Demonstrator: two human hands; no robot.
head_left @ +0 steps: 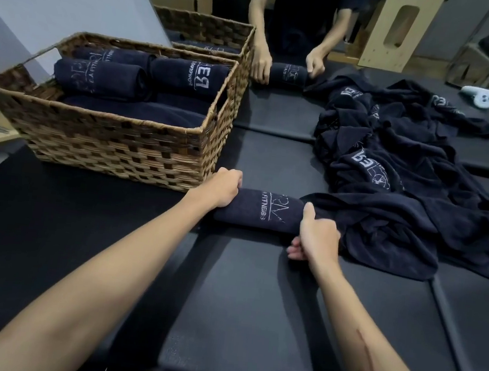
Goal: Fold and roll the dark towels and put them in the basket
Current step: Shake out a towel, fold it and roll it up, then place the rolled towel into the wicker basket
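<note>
Near the middle of the black padded tabletop [253,308] sits a rolled dark towel [260,210] with white "FITNESS" lettering on it, lying crosswise. Left hand [224,187] is curled over its left end, right hand [315,236] grips the right end, thumb up on top of the roll. Just beyond the left hand is a wicker basket [114,143] toward the left edge, already holding a few rolled towels [103,79]. Right of the roll, touching it, there's a messy pile of unfolded towels [390,177] spreading toward the far right. At the far edge another person's hands [262,62] are on their own roll [289,74], beside a second basket [206,28]. A white controller [480,97] lies in the far right corner.
</note>
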